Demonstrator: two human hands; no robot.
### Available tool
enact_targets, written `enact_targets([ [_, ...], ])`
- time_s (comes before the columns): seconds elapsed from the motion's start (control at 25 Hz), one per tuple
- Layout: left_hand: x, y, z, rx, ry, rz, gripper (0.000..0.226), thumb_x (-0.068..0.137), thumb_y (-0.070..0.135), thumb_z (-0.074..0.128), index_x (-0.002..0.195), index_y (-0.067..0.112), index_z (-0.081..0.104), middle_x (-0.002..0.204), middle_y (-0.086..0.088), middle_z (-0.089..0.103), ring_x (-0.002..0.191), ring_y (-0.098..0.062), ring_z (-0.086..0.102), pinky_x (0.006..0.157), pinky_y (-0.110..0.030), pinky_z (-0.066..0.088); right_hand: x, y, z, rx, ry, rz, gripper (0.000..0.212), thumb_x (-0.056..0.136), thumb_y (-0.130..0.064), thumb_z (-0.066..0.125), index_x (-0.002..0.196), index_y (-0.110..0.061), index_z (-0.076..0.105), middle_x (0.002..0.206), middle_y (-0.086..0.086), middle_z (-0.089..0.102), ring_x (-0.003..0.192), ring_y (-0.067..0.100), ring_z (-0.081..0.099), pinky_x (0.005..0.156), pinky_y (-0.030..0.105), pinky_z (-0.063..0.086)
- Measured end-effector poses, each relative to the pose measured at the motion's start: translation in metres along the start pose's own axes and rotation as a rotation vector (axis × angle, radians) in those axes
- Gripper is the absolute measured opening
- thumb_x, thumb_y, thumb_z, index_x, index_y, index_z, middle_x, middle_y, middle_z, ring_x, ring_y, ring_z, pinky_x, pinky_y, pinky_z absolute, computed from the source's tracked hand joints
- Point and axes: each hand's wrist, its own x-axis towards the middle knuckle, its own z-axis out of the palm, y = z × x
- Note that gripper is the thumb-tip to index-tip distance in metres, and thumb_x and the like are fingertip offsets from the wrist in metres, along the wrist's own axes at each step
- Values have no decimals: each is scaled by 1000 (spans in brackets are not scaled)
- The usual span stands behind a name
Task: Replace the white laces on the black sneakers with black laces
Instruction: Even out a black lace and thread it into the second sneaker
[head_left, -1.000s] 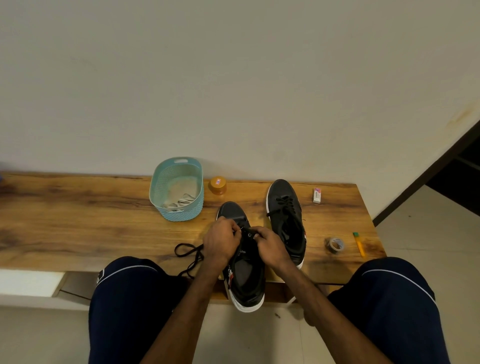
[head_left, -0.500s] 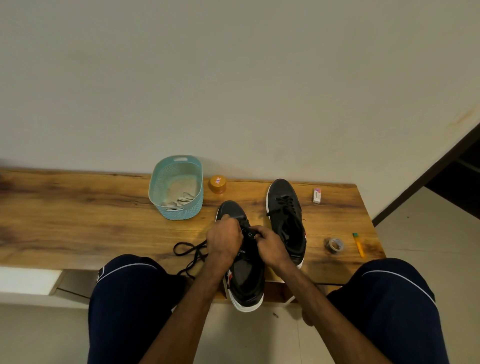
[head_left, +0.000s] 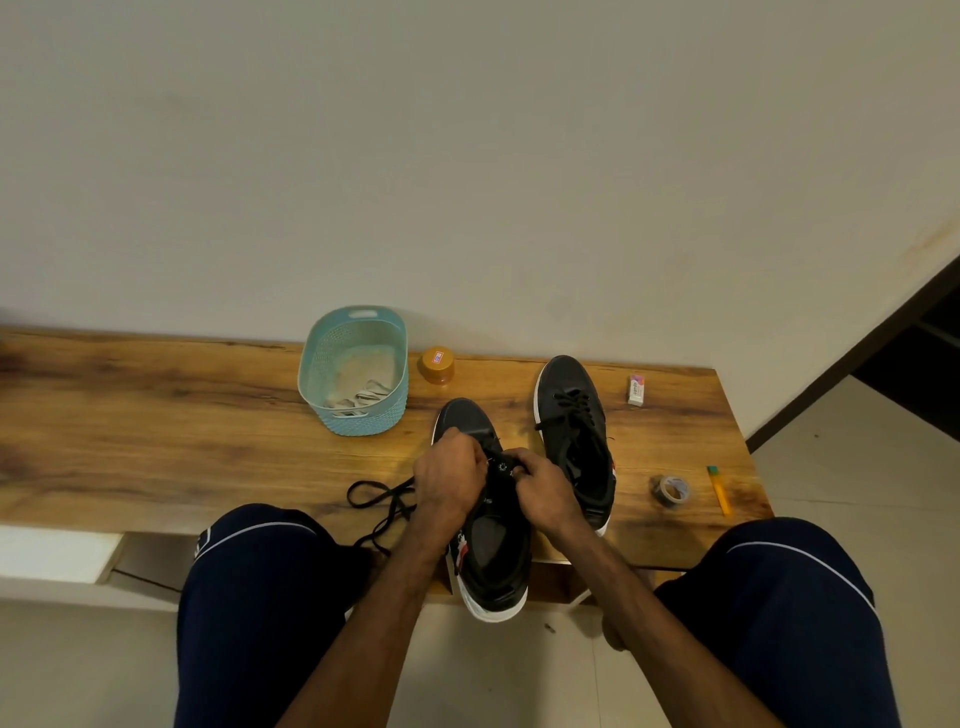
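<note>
Head view looks down on the sneaker (head_left: 488, 561) being laced: it lies toe toward the wall on the wooden bench (head_left: 156, 441), its heel past the front edge, and both hands meet over its eyelet rows. The left hand (head_left: 449, 480) has its fingers curled tight around the black lace (head_left: 379, 499), whose slack runs out from under that hand to its left and loops on the bench top. The right hand (head_left: 545, 491) pinches the eyelet edge of the same sneaker, thumb and fingers closed narrow, knuckles close to those of the left hand. Just right of the grip and a little beyond it stands the second sneaker (head_left: 576, 431) — black lace already crossed through it. Beyond the grip to the left sits a teal basket (head_left: 358, 332) with white laces (head_left: 363, 397) inside, an orange jar (head_left: 437, 365) just beside it. Well to the right of the grip lie an eraser (head_left: 636, 389), a roll of tape (head_left: 674, 489) and a yellow pen (head_left: 719, 491) — the last two near each other.
</note>
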Motion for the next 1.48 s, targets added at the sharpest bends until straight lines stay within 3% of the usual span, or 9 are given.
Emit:
enact_targets([
  [0.32, -3, -6, 3, -128, 55, 74, 14, 93, 26, 64, 105, 21, 70, 114, 5, 56, 100, -8, 54, 76, -22, 42, -2, -1, -4, 356, -59, 51, 37, 102, -43, 48, 103, -13, 70, 91, 1, 69, 83, 16, 63, 76, 35, 49],
  [0.6, -12, -9, 18, -158, 22, 85, 18, 93, 24, 62, 111, 22, 66, 143, -1, 40, 133, -18, 37, 106, -40, 42, 1, 5, 17, 104, 131, -29, 12, 101, -25, 56, 93, -16, 56, 81, -4, 60, 71, 11, 56, 57, 20, 37],
  [0.72, -33, -12, 27, -225, 46, -9, 51, 87, 30, 63, 132, 21, 42, 153, -7, 26, 143, -26, 28, 112, -47, 37, -1, 1, 18, 39, 192, -118, 16, 105, -30, 45, 94, -18, 49, 86, 2, 61, 75, 18, 59, 59, 23, 38],
  [0.92, -63, -19, 47, -353, 53, -300, 90, 83, 38, 70, 150, 9, 16, 160, -14, 13, 149, -30, 11, 118, -52, 24, -12, -33, -23, 670, 402, -205, 17, 107, -27, 40, 102, -14, 49, 86, 6, 71, 80, 19, 71, 76, 35, 60],
  [1.0, -62, -17, 48, -297, 84, -314, 93, 84, 40, 69, 151, 6, 14, 161, -14, 11, 150, -30, 9, 120, -52, 21, -18, -45, -51, 987, 342, -219, 16, 108, -23, 39, 104, -9, 46, 70, 6, 61, 61, 15, 63, 63, 31, 59],
  [1.08, -62, -14, 49, -275, 104, -316, 95, 84, 42, 68, 152, 5, 13, 161, -14, 11, 150, -30, 9, 120, -51, 19, -22, -45, -67, 721, 298, -234, 16, 106, -25, 43, 103, -10, 48, 68, -1, 52, 53, 5, 50, 52, 24, 46],
  [1.2, -62, -14, 50, -293, 103, -331, 97, 83, 41, 69, 152, 5, 12, 161, -14, 15, 150, -30, 11, 120, -51, 21, -21, -27, -48, -246, 131, -254, 18, 104, -33, 48, 105, -18, 56, 89, -6, 60, 76, 7, 59, 68, 29, 45],
  [1.28, -62, -14, 50, -297, 107, -338, 96, 82, 40, 69, 151, 5, 13, 160, -14, 17, 149, -30, 13, 119, -51, 22, -21, -17, -19, -570, -15, -191, 26, 104, -37, 45, 115, -17, 58, 105, 0, 59, 93, 19, 61, 79, 36, 48],
  [1.48, -62, -13, 49, -267, 133, -330, 96, 80, 44, 71, 149, 7, 16, 160, -15, 14, 149, -32, 13, 119, -52, 24, -21, -38, -47, -514, -209, -217, 15, 99, -29, 57, 98, -17, 67, 91, -3, 64, 88, 17, 64, 76, 30, 50],
])
